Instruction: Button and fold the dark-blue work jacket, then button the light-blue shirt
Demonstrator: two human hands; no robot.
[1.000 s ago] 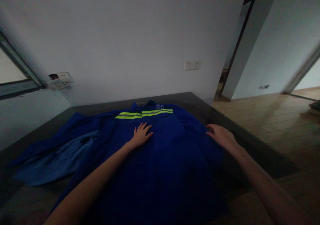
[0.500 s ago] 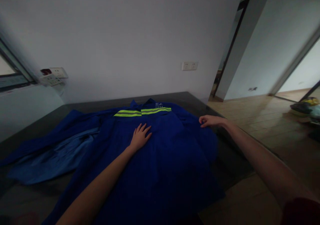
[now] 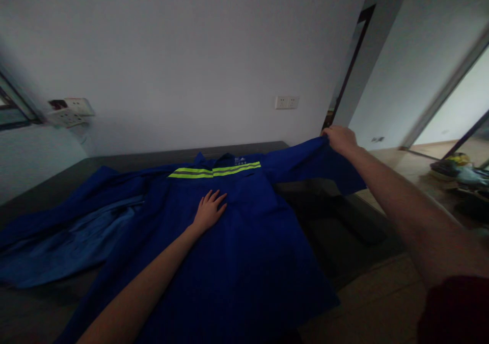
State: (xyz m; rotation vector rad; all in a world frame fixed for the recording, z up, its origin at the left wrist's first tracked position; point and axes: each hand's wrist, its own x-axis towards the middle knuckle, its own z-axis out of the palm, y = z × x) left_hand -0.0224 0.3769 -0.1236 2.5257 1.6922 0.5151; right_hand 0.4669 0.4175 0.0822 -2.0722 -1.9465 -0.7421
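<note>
A dark blue work jacket [image 3: 244, 242] with yellow-green reflective stripes [image 3: 214, 171] lies spread on a dark table [image 3: 336, 216]. My left hand [image 3: 208, 211] rests flat on the jacket's middle, fingers stretched out. My right hand [image 3: 340, 139] is closed on the jacket's right sleeve [image 3: 305, 160] and holds it lifted and stretched out to the right, above the table. The other sleeve [image 3: 69, 232] lies crumpled at the left, showing a lighter blue inner side.
A white wall stands behind the table with a double socket [image 3: 286, 102] and more sockets [image 3: 69, 112] at the left. A dark doorway [image 3: 347, 74] opens at the right over a wooden floor [image 3: 401, 165]. Some items [image 3: 458, 165] lie on the floor far right.
My right hand pinched the sleeve at the jacket's right edge, then raised it and pulled it outward to the right. The left hand stayed pressed on the jacket.
</note>
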